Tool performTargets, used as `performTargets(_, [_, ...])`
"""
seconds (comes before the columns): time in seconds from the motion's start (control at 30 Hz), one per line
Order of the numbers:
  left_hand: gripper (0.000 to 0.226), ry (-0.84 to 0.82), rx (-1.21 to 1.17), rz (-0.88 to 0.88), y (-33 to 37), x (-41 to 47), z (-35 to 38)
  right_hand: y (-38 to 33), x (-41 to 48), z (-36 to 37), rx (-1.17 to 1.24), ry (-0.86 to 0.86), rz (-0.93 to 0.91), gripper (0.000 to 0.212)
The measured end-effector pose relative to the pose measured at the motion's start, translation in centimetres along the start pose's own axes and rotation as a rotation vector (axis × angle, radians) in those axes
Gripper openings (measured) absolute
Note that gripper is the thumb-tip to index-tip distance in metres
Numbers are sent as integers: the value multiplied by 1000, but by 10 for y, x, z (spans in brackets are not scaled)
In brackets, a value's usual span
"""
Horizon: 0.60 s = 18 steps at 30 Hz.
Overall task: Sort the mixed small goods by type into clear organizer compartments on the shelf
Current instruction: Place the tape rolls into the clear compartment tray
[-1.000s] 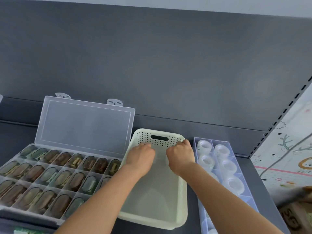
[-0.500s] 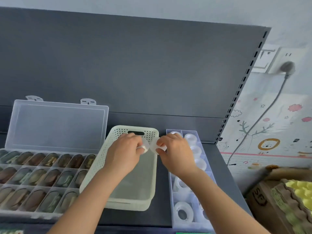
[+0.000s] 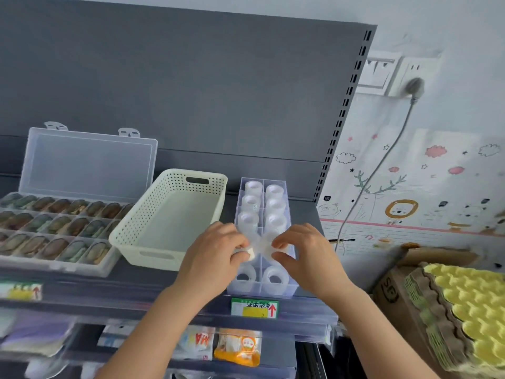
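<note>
My left hand (image 3: 216, 253) pinches a white tape roll (image 3: 247, 253); my right hand (image 3: 306, 253) pinches a second roll (image 3: 266, 246), just beside the first. The clear organizer (image 3: 289, 292) lies directly beneath both grips, with more rolls beyond my fingertips and nearer my wrists. A cream basket (image 3: 136, 214) sits left of my left hand.

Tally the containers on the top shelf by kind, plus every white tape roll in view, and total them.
Lidded clear compartment box: 1
Cream perforated basket: 1
Narrow clear organizer: 1
White tape rolls: 10 (8 lying in the organizer, 1 pinched in the left hand, 1 in the right hand)
Total: 13
</note>
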State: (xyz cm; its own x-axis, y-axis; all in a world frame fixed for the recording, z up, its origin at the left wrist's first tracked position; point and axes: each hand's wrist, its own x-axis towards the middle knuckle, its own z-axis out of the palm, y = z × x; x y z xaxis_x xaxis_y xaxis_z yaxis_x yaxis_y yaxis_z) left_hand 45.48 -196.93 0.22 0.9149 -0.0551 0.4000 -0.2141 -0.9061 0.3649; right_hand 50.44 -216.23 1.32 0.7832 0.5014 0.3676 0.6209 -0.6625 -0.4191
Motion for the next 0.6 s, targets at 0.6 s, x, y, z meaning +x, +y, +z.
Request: performTargets(0.6, [20, -265, 124, 46, -13, -6, 20, 11, -19, 20, -122, -181, 135, 16])
